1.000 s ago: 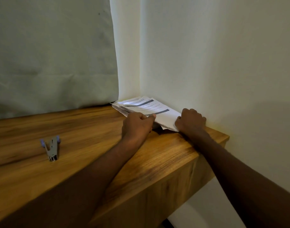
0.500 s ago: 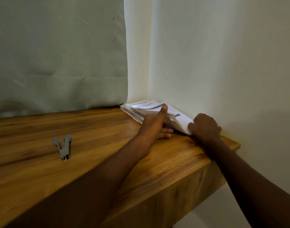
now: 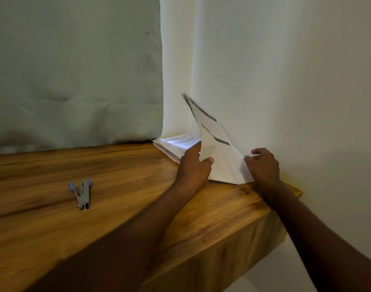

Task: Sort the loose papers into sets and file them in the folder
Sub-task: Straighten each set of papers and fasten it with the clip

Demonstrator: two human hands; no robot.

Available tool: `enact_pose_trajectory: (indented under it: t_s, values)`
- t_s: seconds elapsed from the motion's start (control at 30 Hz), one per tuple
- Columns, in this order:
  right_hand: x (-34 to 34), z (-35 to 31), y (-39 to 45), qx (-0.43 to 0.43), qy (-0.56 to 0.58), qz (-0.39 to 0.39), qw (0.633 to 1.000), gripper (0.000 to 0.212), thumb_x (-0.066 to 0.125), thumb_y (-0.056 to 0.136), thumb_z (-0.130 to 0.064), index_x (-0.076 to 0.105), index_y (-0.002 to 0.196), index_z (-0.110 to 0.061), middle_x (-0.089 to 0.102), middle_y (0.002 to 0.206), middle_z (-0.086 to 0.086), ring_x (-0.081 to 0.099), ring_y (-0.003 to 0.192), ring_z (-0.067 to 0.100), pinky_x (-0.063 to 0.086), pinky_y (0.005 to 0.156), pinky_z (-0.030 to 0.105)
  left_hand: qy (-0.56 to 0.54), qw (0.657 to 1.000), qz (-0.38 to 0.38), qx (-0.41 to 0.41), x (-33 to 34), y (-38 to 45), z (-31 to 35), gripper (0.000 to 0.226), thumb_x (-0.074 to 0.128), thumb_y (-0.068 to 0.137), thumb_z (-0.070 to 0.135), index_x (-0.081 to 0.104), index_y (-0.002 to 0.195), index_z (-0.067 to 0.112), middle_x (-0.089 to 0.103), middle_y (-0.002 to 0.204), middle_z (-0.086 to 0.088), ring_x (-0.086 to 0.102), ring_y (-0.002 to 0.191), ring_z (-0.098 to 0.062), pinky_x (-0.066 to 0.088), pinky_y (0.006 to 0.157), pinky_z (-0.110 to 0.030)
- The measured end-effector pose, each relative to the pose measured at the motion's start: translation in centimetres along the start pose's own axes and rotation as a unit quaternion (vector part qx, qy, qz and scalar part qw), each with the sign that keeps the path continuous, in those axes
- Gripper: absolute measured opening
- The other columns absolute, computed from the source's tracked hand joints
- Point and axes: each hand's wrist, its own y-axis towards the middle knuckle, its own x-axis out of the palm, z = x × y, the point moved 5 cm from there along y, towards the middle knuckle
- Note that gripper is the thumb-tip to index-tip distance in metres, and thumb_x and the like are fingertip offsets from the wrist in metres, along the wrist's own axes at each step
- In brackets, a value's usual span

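The step in hand was judged to be the separating of a top set from the stack of papers [image 3: 176,144], which lay on the wooden surface [image 3: 117,207] in the far corner, pushed against the wall [image 3: 285,81] and beside the pale curtain [image 3: 75,70], at about one o'clock from the viewer. The lifted sheets [image 3: 214,148] stood tilted, the far corner raised toward twelve o'clock and blurred, the near edge resting on the surface. The left hand [image 3: 193,167] pinched the left edge of the lifted sheets, thumb on the near face and fingers behind. The right hand [image 3: 262,165] sat at three o'clock of the sheets with fingers curled at their right edge; whether it gripped that edge or merely steadied it could not be told. Both forearms reached forward from the near side, the left crossing the surface diagonally, the right running close along the wall. To do this step well, the lifted set should be held by both edges so it does not buckle, drawn clear toward six o'clock without dragging the sheets beneath, and checked for stray pages clinging underneath. No folder was visible. A grey stapler with blue ends [image 3: 82,192] lay at nine o'clock of the hands, well apart and untouched.
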Motion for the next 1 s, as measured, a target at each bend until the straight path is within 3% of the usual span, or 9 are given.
enact_pose_trajectory:
  t_s: [0.13, 0.2, 0.3, 0.37, 0.43, 0.57, 0.63, 0.8, 1.0]
  values:
    - [-0.3, -0.7, -0.4, -0.01, 0.128, -0.037, 0.991, 0.055, 0.067, 0.093, -0.052, 0.056, 0.138, -0.023, 0.063, 0.13, 0.001, 0.06, 0.11, 0.02, 0.057, 0.09, 0.044, -0.002, 0.999, 0.004, 0.039, -2.0, -0.1, 0.8, 0.046, 0.062, 0.1, 0.01, 0.056, 0.143, 0.023, 0.066, 0.133, 0.002, 0.062, 0.121, -0.018, 0.057, 0.099, -0.043]
    - [-0.1, -1.4, -1.1, -0.027, 0.159, -0.08, 0.984, 0.063, 0.066, 0.091, -0.058, 0.053, 0.142, -0.023, 0.06, 0.132, -0.003, 0.058, 0.116, 0.019, 0.058, 0.089, 0.046, 0.005, 0.999, 0.0, 0.054, -3.5, -0.6, 1.2, 0.04, 0.062, 0.099, 0.008, 0.061, 0.136, 0.023, 0.069, 0.127, 0.003, 0.065, 0.117, -0.018, 0.058, 0.095, -0.037]
    - [0.3, -2.7, -2.0, -0.053, 0.17, -0.159, 0.971, 0.073, 0.065, 0.086, -0.064, 0.054, 0.142, -0.019, 0.063, 0.135, -0.001, 0.063, 0.119, 0.023, 0.058, 0.096, 0.045, 0.015, 0.998, -0.002, 0.056, -6.0, -1.7, 1.6, 0.038, 0.063, 0.099, 0.008, 0.062, 0.134, 0.024, 0.072, 0.12, 0.004, 0.069, 0.11, -0.015, 0.061, 0.087, -0.039]
    - [0.6, -4.5, -2.9, -0.039, 0.224, -0.218, 0.949, 0.067, 0.065, 0.087, -0.058, 0.056, 0.139, -0.018, 0.066, 0.131, 0.001, 0.066, 0.114, 0.024, 0.06, 0.085, 0.037, 0.021, 0.998, -0.006, 0.056, -8.3, -2.6, 1.8, 0.035, 0.063, 0.099, 0.007, 0.062, 0.13, 0.023, 0.072, 0.109, 0.01, 0.071, 0.096, -0.003, 0.062, 0.072, -0.026]
    - [1.6, -7.0, -4.4, -0.007, 0.294, -0.291, 0.91, 0.06, 0.064, 0.085, -0.055, 0.058, 0.135, -0.023, 0.068, 0.128, 0.004, 0.068, 0.109, 0.029, 0.06, 0.084, 0.039, 0.038, 0.997, -0.008, 0.063, -11.4, -3.6, 2.0, 0.033, 0.064, 0.099, 0.007, 0.06, 0.126, 0.025, 0.069, 0.102, 0.016, 0.069, 0.084, 0.006, 0.057, 0.063, -0.015]
    - [5.6, -13.5, -8.5, -0.006, 0.411, -0.387, 0.825, 0.055, 0.072, 0.086, -0.024, 0.056, 0.138, -0.015, 0.069, 0.129, 0.012, 0.068, 0.116, 0.035, 0.056, 0.096, 0.053, 0.083, 0.995, 0.021, 0.053, -19.7, -5.6, 2.7, 0.032, 0.068, 0.096, 0.01, 0.06, 0.122, 0.028, 0.07, 0.103, 0.016, 0.07, 0.085, 0.007, 0.057, 0.069, -0.014]
    - [8.1, -16.7, -10.9, -0.015, 0.429, -0.4, 0.81, 0.054, 0.075, 0.086, -0.018, 0.058, 0.137, -0.012, 0.07, 0.128, 0.013, 0.067, 0.117, 0.035, 0.054, 0.099, 0.055, 0.123, 0.991, 0.033, 0.046, -24.0, -6.6, 3.5, 0.035, 0.069, 0.096, 0.013, 0.06, 0.125, 0.03, 0.068, 0.104, 0.02, 0.068, 0.089, 0.007, 0.054, 0.07, -0.011]
    - [14.7, -25.4, -18.9, -0.054, 0.42, -0.397, 0.814, 0.033, 0.077, 0.089, -0.018, 0.068, 0.12, -0.018, 0.076, 0.114, 0.004, 0.074, 0.101, 0.026, 0.058, 0.094, 0.051, 0.124, 0.985, 0.117, 0.014, -36.4, -10.2, 4.9, 0.027, 0.068, 0.095, 0.014, 0.066, 0.114, 0.032, 0.073, 0.096, 0.025, 0.071, 0.089, 0.003, 0.056, 0.078, -0.02]
    - [21.0, -36.1, -28.1, -0.085, 0.445, -0.414, 0.79, 0.025, 0.076, 0.09, -0.016, 0.071, 0.115, -0.019, 0.077, 0.104, -0.002, 0.075, 0.095, 0.019, 0.06, 0.088, 0.037, 0.074, 0.958, 0.275, 0.035, -48.1, -13.8, 6.1, 0.031, 0.073, 0.093, 0.022, 0.068, 0.123, 0.024, 0.074, 0.111, 0.011, 0.071, 0.101, -0.014, 0.058, 0.09, -0.037]
